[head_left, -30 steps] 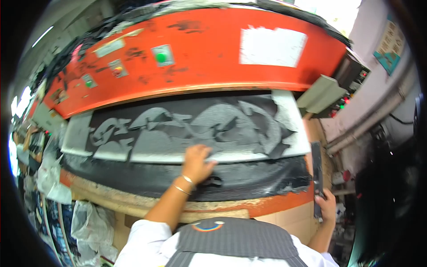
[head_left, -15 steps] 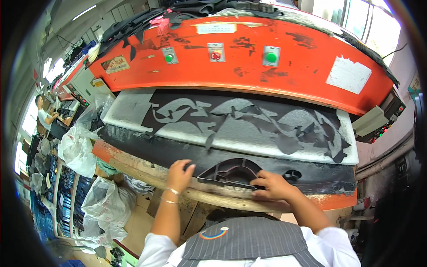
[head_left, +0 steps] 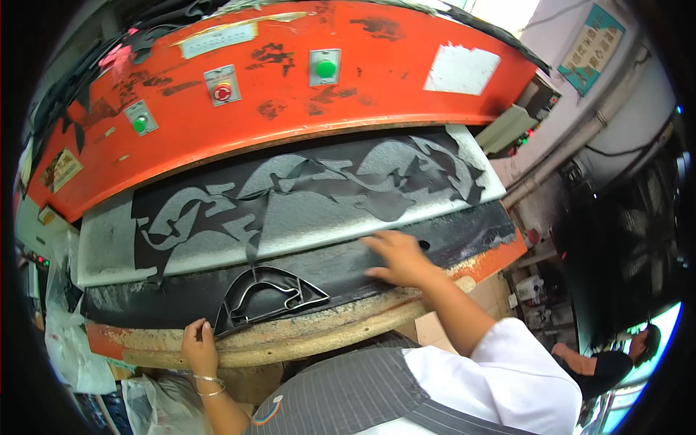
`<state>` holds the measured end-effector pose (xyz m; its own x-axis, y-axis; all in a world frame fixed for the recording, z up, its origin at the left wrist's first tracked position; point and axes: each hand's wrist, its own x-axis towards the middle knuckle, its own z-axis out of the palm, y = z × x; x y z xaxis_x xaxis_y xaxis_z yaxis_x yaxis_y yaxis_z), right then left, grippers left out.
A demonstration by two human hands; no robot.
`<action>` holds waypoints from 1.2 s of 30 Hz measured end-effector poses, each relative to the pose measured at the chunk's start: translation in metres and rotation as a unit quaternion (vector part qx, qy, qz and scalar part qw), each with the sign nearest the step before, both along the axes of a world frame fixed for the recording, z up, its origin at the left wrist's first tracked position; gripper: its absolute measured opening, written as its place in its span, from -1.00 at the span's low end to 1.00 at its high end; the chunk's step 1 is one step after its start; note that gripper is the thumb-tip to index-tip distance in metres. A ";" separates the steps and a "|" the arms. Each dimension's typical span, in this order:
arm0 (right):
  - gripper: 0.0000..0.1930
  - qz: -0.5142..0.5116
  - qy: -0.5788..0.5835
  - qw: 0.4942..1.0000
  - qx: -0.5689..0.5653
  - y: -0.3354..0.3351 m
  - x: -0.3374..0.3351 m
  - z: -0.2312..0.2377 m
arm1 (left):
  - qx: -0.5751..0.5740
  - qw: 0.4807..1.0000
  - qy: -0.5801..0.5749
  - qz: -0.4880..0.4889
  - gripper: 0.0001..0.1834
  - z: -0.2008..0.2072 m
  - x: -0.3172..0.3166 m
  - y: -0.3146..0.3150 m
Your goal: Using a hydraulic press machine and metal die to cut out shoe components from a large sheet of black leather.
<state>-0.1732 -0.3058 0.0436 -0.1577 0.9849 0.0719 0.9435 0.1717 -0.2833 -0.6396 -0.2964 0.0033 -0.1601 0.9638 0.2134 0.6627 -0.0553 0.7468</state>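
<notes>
A black curved cutting die [head_left: 272,313] with thin upright walls and inner ribs lies on the dark front ledge [head_left: 341,261], its pointed end facing right. My left hand [head_left: 199,349] is at the ledge's front edge, close beside the die's lower left corner, fingers loosely bent and thumb apart. Whether it touches the die I cannot tell. Over the ledge to the right, my right hand [head_left: 400,261] is open, fingers spread and thumb apart. Next to it shows part of a small dark round piece [head_left: 425,246], mostly hidden by the hand.
Behind the ledge, a white pad [head_left: 105,250] bears cut dark sheet material [head_left: 384,203] with shaped gaps. Above stands an orange machine beam [head_left: 283,94] with green buttons [head_left: 325,69] and a red button [head_left: 222,90]. Plastic bags [head_left: 156,406] are at lower left; another person [head_left: 605,370] is at right.
The die's pointed end, at its left before, now faces right. My right hand has left the die and moved right to the small round piece. The view has swung right.
</notes>
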 end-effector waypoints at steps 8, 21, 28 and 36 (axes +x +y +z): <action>-0.47 -0.187 0.033 0.982 -0.014 -0.067 0.071 -0.019 | -0.003 1.000 -0.022 0.008 -0.83 -0.005 -0.012 0.028; -0.49 -0.085 0.548 0.832 -0.029 0.084 -0.188 0.029 | 0.076 0.995 0.053 -0.042 -0.80 -0.003 -0.183 0.174; -0.52 0.183 0.226 0.955 0.064 0.219 -0.472 -0.005 | 0.139 0.983 0.027 -0.118 -0.57 -0.053 -0.233 0.216; -0.26 0.210 0.114 0.971 -0.012 0.244 -0.493 -0.032 | 0.165 0.976 0.082 -0.114 -0.59 -0.064 -0.242 0.217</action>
<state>-0.6657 -0.0622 0.0114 -0.5283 0.8391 0.1296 0.7042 0.5183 -0.4853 -0.8820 -0.0792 -0.0608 0.1124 0.8451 0.5226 0.7144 -0.4343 0.5486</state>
